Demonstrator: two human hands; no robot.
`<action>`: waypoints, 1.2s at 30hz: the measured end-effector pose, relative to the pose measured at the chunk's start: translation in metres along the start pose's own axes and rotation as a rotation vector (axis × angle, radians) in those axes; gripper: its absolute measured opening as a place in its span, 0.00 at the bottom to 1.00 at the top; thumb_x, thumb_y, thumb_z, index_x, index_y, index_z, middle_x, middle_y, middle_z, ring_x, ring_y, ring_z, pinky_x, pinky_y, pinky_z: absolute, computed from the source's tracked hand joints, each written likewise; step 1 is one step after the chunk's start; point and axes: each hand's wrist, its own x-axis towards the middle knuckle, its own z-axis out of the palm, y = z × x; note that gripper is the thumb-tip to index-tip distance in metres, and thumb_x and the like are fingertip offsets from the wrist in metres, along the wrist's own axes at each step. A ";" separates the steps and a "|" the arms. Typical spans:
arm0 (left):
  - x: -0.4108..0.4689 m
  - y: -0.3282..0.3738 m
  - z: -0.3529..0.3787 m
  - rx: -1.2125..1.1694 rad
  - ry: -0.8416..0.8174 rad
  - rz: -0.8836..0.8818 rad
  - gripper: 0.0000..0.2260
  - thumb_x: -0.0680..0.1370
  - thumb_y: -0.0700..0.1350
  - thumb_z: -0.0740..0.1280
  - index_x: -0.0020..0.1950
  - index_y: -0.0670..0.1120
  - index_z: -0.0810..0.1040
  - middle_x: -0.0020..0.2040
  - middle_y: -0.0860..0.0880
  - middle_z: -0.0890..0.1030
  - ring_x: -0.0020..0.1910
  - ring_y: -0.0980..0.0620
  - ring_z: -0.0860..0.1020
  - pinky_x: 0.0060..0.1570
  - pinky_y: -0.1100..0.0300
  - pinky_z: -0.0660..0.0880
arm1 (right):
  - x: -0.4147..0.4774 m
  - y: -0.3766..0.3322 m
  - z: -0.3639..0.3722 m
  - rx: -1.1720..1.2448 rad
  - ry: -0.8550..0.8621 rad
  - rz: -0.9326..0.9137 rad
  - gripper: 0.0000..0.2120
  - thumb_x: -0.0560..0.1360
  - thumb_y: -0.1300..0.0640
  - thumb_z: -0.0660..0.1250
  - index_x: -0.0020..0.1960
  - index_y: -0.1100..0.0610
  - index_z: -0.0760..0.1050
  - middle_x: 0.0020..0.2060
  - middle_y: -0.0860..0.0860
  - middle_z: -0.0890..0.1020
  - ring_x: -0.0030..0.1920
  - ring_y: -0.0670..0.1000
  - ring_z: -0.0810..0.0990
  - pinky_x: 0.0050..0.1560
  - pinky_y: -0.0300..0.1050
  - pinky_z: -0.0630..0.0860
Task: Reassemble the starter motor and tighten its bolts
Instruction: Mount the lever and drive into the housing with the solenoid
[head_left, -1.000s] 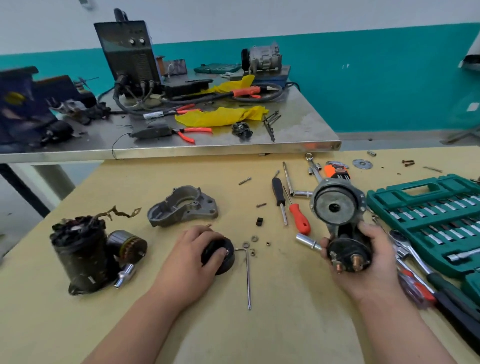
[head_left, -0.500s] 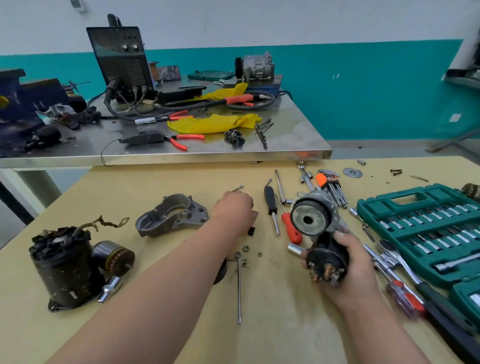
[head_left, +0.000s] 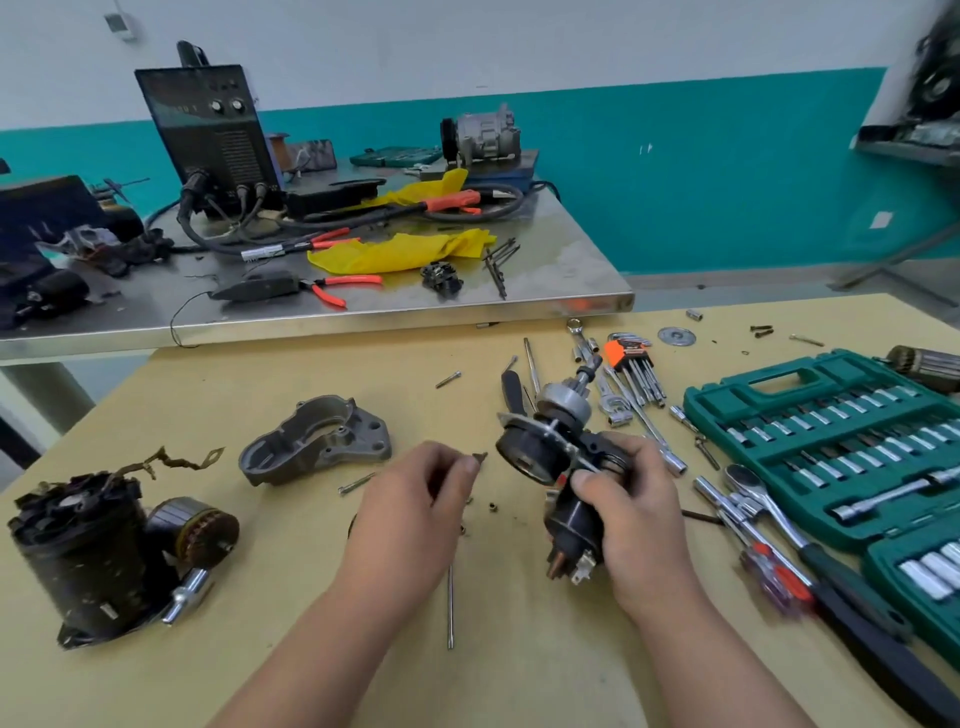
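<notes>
Mid-reassembly at the yellow tabletop (head_left: 311, 649): your right hand (head_left: 639, 514) is wrapped round the solenoid-and-drive assembly (head_left: 535, 449), fingers curled over its black body and thumb across the front. It is held clear of the surface, with the shaft end tilted up and away from you. Your left hand (head_left: 415, 499) is closed to a fingertip pinch on a small dark piece (head_left: 479, 457), raised just beside the round black face of the assembly. The piece is too small to name with confidence; it may be a plug or a clip.

The step in hand looks like fitting that piece into the assembly before the casing goes on. To do it well, steady the right wrist or rest the terminal end on the tabletop. Turn the seat toward your eyes, and bring the piece in square instead of pushing it at an angle. Press it home with a fingertip and check that it sits flush.

The other starter parts lie within reach. The nose housing (head_left: 317, 441) lies beyond your left hand, and the motor body (head_left: 78, 551) stands at far left with the armature leaning on it. A long through bolt (head_left: 450, 608) lies between your forearms. Mind the loose nut (head_left: 492, 505) below your hands, which a careless sleeve could sweep off. The socket set (head_left: 831, 441) lies open to your right, ready for tightening.
</notes>
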 end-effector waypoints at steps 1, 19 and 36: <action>-0.010 0.003 -0.002 -0.027 0.012 0.030 0.09 0.77 0.57 0.62 0.38 0.57 0.74 0.35 0.63 0.78 0.35 0.64 0.75 0.29 0.69 0.64 | -0.003 -0.001 0.002 -0.119 -0.005 -0.051 0.16 0.61 0.51 0.72 0.46 0.39 0.74 0.42 0.47 0.82 0.39 0.49 0.83 0.37 0.47 0.80; -0.022 0.042 -0.010 0.591 -0.065 0.279 0.13 0.82 0.56 0.55 0.54 0.52 0.76 0.52 0.55 0.78 0.53 0.51 0.69 0.55 0.56 0.66 | -0.031 -0.002 0.020 -0.673 -0.115 -0.593 0.24 0.65 0.59 0.77 0.57 0.48 0.72 0.52 0.46 0.73 0.49 0.40 0.73 0.45 0.30 0.72; -0.036 0.038 -0.003 0.370 0.108 0.207 0.09 0.80 0.53 0.62 0.49 0.50 0.77 0.46 0.53 0.80 0.48 0.51 0.71 0.51 0.56 0.64 | -0.038 -0.005 0.023 -0.700 -0.128 -0.585 0.24 0.66 0.57 0.77 0.59 0.53 0.73 0.54 0.47 0.73 0.50 0.42 0.73 0.47 0.46 0.77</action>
